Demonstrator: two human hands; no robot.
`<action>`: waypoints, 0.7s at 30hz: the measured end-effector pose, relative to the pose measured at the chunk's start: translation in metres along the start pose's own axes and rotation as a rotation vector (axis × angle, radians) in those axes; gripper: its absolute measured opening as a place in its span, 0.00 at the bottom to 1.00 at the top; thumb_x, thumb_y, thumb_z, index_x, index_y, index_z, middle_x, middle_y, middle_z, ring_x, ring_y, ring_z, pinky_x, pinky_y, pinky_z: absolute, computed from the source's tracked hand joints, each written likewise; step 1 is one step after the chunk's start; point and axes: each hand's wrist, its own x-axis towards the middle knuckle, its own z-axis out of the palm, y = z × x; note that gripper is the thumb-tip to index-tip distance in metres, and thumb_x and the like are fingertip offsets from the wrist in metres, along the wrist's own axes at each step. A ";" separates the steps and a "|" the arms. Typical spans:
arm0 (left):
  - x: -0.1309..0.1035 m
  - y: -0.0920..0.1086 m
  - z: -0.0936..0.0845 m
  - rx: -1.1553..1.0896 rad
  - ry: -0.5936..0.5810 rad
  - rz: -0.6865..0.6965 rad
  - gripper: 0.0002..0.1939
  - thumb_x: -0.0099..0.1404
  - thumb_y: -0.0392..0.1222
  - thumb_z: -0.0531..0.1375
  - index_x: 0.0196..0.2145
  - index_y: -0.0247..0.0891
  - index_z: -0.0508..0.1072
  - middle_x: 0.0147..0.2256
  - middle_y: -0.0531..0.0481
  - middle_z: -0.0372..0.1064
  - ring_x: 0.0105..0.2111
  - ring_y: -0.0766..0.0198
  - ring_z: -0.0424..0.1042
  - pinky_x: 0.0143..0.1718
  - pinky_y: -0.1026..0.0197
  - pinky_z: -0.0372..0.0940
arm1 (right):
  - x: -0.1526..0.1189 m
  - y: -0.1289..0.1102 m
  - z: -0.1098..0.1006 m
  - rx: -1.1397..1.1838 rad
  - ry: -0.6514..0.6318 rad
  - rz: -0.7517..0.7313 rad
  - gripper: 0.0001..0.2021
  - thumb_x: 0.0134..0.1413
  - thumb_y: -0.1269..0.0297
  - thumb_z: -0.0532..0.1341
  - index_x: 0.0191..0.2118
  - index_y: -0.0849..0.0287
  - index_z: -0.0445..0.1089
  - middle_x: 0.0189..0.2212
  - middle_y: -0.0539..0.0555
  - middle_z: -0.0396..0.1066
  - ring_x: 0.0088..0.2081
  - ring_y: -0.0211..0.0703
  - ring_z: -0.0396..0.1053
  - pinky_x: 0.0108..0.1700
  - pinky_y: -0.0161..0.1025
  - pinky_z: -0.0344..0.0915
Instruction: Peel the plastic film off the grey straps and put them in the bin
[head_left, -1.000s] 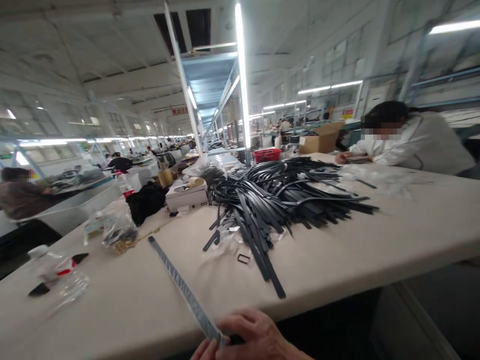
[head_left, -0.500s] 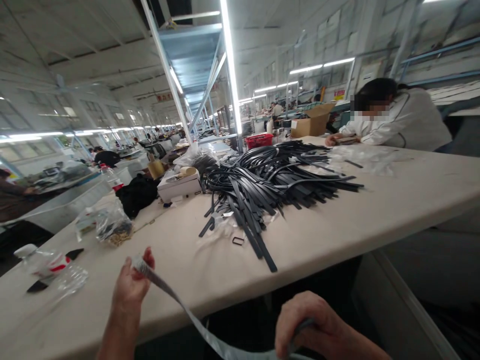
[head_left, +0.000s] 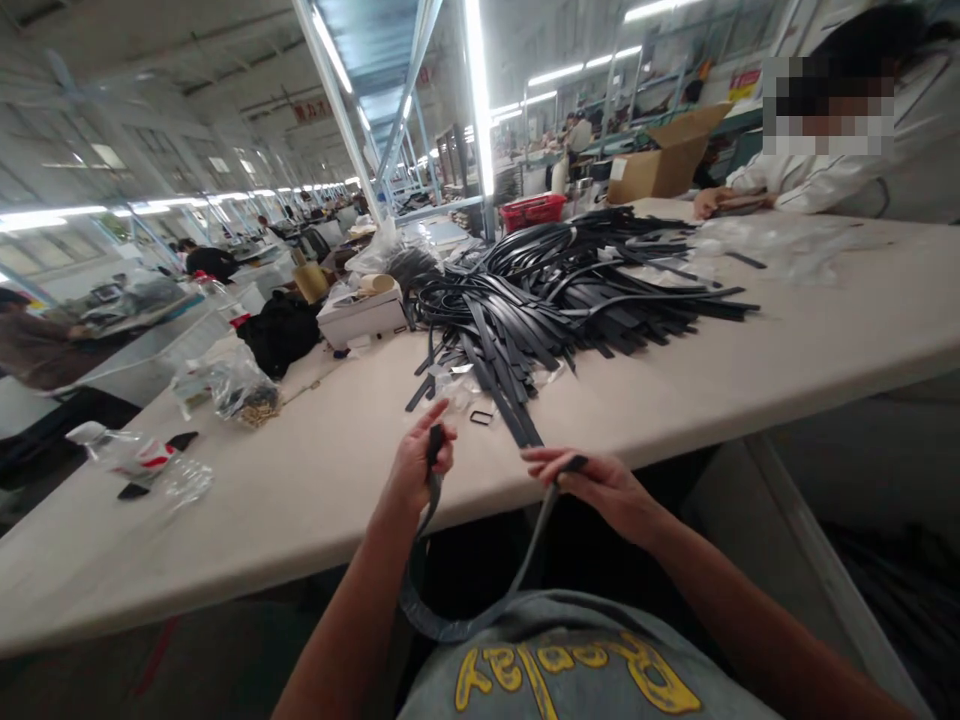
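Head view: both half-curled hands (head_left: 416,465) (head_left: 604,490) pinch a grey strap (head_left: 435,625) near its ends.

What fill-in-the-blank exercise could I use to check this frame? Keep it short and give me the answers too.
1. The left hand and the right hand each hold one ____ of the same strap.
2. The lettering on the grey shirt is ____ in colour.
3. The basket beyond the pile of dark straps is ____ in colour.
4. The plastic bottle lies on its ____.

Missing words: end; yellow; red; side.
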 end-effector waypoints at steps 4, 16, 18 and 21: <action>-0.002 -0.026 0.037 0.096 -0.179 -0.194 0.36 0.54 0.38 0.66 0.60 0.36 0.62 0.27 0.55 0.70 0.15 0.77 0.58 0.13 0.75 0.49 | 0.024 -0.007 0.001 -0.127 -0.118 -0.185 0.12 0.63 0.56 0.59 0.42 0.53 0.79 0.64 0.54 0.61 0.63 0.50 0.58 0.63 0.48 0.55; -0.008 -0.046 0.044 0.493 -0.377 -0.184 0.22 0.61 0.51 0.63 0.50 0.37 0.75 0.41 0.44 0.77 0.35 0.63 0.76 0.38 0.63 0.69 | 0.012 -0.002 -0.016 -0.187 0.186 -0.273 0.11 0.61 0.57 0.61 0.39 0.54 0.80 0.41 0.53 0.79 0.45 0.45 0.74 0.53 0.45 0.66; -0.012 -0.045 0.040 0.665 -0.430 -0.143 0.19 0.62 0.52 0.63 0.43 0.35 0.78 0.37 0.45 0.78 0.35 0.62 0.75 0.41 0.62 0.69 | 0.009 0.000 -0.023 -0.118 0.206 -0.237 0.10 0.60 0.58 0.62 0.40 0.54 0.79 0.42 0.52 0.78 0.45 0.45 0.74 0.53 0.45 0.66; -0.016 -0.049 0.046 0.754 -0.394 -0.083 0.20 0.62 0.55 0.61 0.38 0.33 0.79 0.32 0.46 0.77 0.32 0.61 0.75 0.39 0.60 0.69 | 0.008 0.001 -0.027 -0.048 0.158 -0.201 0.09 0.59 0.58 0.63 0.40 0.52 0.80 0.43 0.52 0.78 0.47 0.46 0.74 0.55 0.45 0.65</action>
